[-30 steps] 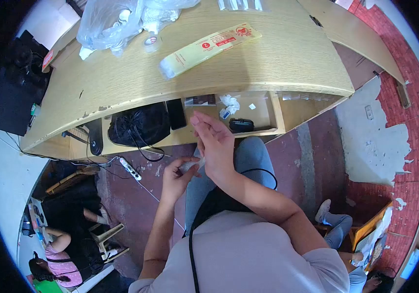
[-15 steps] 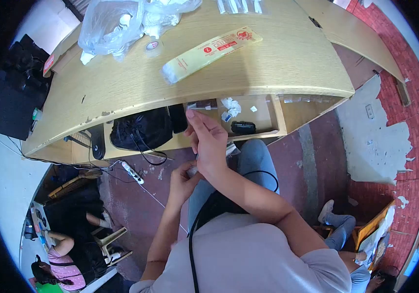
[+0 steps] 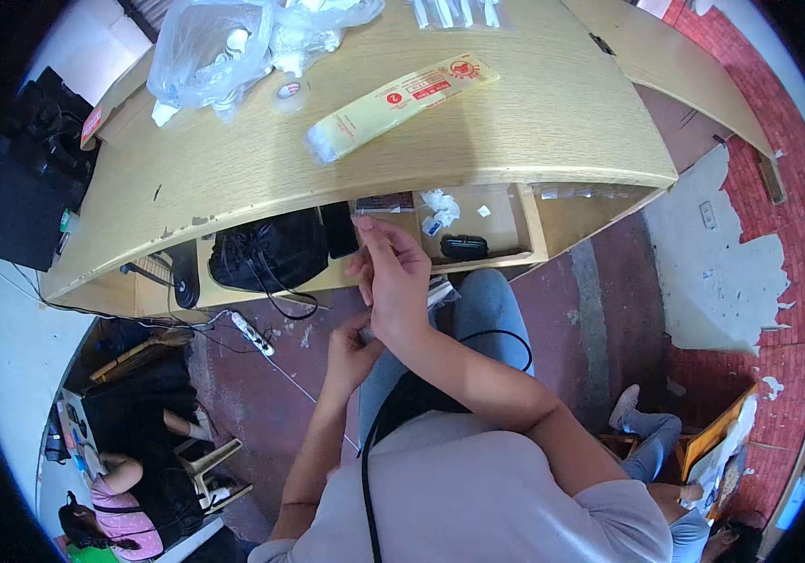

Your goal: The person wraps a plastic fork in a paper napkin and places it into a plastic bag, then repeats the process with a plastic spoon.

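Observation:
My right hand point(image 3: 395, 274) is raised in front of the open drawer, thumb and fingertips pinched together near a black phone point(image 3: 338, 230). Whatever sits in that pinch is too small to make out. Lower down, my left hand point(image 3: 353, 347) is closed on something whitish, mostly covered by my right wrist. A clear plastic packet point(image 3: 442, 292) with white contents shows past that wrist, over my lap, and seems to run back to the left hand. Above, on the desk, lies a long yellow printed packet point(image 3: 402, 105).
On the desk point(image 3: 553, 113) are a plastic bag point(image 3: 210, 56), a tape roll point(image 3: 290, 92) and a packet of white sticks point(image 3: 454, 12). The drawer holds a black pouch point(image 3: 266, 251), crumpled tissue point(image 3: 440, 205) and a black case point(image 3: 463, 247). A power strip point(image 3: 252, 333) lies below. Two people sit nearby.
The view has shifted slightly. Both hands keep nearly the same pose, with the right hand still pinched and the left still closed below it.

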A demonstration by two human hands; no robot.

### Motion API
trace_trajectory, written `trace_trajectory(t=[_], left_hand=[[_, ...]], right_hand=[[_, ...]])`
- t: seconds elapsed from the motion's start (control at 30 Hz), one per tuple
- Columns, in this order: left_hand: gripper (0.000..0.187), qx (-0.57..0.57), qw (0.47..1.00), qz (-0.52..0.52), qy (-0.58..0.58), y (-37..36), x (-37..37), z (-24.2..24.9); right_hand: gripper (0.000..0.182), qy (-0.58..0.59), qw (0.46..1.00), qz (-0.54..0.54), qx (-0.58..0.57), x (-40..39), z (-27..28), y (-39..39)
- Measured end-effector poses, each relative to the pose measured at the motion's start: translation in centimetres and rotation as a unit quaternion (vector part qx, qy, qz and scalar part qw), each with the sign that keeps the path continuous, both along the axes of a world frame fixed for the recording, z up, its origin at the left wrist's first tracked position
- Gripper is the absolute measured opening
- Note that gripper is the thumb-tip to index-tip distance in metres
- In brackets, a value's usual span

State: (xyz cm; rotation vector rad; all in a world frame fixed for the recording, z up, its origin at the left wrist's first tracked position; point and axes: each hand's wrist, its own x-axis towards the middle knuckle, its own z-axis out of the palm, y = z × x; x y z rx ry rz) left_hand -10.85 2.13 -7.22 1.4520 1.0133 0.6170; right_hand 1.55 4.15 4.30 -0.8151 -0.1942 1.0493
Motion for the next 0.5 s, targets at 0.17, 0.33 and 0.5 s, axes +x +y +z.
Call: trace_trajectory(t=[0.17, 0.33, 0.5], left_hand=[[0.032, 0.012, 1.0, -0.009, -0.005, -0.1, -0.2, -0.2], [0.03, 0.027, 0.999, 0.014, -0.021, -0.3, 0.3, 0.9], [0.028, 0.101, 0.994, 0.032, -0.024, -0.2, 1.5, 3.9]], right_hand=[[0.017, -0.04, 0.998, -0.045, 0.006, -0.3, 0.6, 0.0], [0.014, -0.086, 0.994, -0.056, 0.035, -0.6, 2.2, -0.9], [0.011, -0.145, 0.985, -0.048, 0.075, -0.4, 4.3, -3.7]])
